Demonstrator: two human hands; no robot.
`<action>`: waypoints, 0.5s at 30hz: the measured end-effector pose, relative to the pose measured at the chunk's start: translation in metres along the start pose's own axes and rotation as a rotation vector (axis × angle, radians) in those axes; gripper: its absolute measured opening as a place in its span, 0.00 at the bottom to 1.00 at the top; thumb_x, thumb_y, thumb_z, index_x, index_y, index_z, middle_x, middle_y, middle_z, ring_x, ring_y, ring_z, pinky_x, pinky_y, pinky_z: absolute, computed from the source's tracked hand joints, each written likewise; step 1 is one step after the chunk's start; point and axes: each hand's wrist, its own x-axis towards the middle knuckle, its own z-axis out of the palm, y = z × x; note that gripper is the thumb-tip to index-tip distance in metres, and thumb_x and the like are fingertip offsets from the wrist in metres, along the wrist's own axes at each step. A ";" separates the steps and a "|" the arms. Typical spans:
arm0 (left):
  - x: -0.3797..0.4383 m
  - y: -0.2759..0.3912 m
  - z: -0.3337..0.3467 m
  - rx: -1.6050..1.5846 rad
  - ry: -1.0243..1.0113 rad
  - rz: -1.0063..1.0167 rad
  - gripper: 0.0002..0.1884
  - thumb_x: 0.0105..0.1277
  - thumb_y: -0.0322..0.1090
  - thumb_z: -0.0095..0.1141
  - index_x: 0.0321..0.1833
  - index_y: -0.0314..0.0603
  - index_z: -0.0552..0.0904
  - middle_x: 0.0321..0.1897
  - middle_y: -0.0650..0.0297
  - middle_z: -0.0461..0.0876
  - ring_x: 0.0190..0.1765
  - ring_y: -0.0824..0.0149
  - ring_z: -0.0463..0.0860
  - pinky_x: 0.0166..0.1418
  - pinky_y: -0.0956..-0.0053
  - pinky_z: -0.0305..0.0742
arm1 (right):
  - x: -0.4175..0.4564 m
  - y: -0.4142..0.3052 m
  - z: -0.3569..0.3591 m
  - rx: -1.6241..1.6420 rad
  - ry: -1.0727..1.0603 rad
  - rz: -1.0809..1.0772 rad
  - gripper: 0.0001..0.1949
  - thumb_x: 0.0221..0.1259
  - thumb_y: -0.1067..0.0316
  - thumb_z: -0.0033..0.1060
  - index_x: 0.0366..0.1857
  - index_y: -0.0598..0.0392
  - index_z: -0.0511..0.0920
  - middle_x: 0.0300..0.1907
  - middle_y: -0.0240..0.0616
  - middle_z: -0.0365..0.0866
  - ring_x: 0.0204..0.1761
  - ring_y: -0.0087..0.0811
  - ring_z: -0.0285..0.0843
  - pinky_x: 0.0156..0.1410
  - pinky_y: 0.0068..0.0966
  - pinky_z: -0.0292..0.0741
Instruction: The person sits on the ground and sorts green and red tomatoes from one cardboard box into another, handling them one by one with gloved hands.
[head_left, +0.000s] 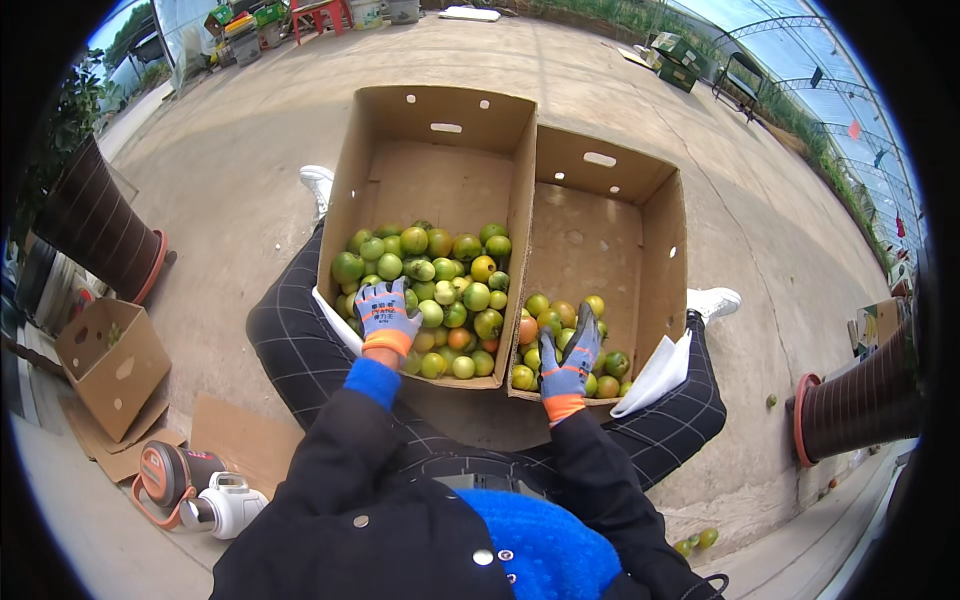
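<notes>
Two open cardboard boxes stand side by side between my legs, a larger left box (442, 187) and a right box (600, 225). Green, yellowish and a few reddish tomatoes (445, 292) cover the near half of the left one. Gloved in grey with an orange cuff, my left hand (386, 313) rests on these tomatoes near the left wall, its fingertips partly hidden among them. My right hand (568, 364), in a matching glove, reaches over the smaller heap of tomatoes (551, 319) in the right box. Its thumb and fingers are spread around a green tomato; whether they grip it is unclear.
Potted plants in dark pots flank me, a left pot (105, 217) and a right pot (862, 405). A small cardboard box (116, 360), a dark jug (176, 472) and a white bottle (229, 504) are at left. Loose tomatoes (697, 541) lie on the floor at lower right.
</notes>
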 end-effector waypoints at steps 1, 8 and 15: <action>-0.002 0.002 -0.001 -0.074 0.104 -0.021 0.33 0.51 0.53 0.67 0.59 0.46 0.75 0.52 0.53 0.78 0.59 0.52 0.73 0.66 0.55 0.60 | 0.001 -0.002 -0.001 0.024 -0.028 -0.078 0.36 0.55 0.59 0.67 0.67 0.63 0.62 0.65 0.55 0.65 0.67 0.53 0.60 0.72 0.43 0.55; -0.036 0.075 -0.039 -1.037 -0.006 0.372 0.36 0.54 0.51 0.68 0.61 0.36 0.73 0.38 0.49 0.82 0.42 0.52 0.82 0.48 0.62 0.75 | 0.013 -0.031 -0.020 0.145 -0.191 -0.526 0.41 0.45 0.53 0.71 0.65 0.61 0.65 0.64 0.50 0.68 0.67 0.51 0.63 0.72 0.49 0.55; -0.055 0.099 -0.036 -0.923 -0.095 0.514 0.38 0.61 0.51 0.60 0.68 0.33 0.66 0.43 0.48 0.82 0.48 0.49 0.80 0.56 0.60 0.71 | 0.009 -0.022 -0.020 0.178 -0.194 -0.486 0.34 0.45 0.58 0.69 0.61 0.58 0.70 0.59 0.44 0.74 0.64 0.45 0.68 0.73 0.46 0.57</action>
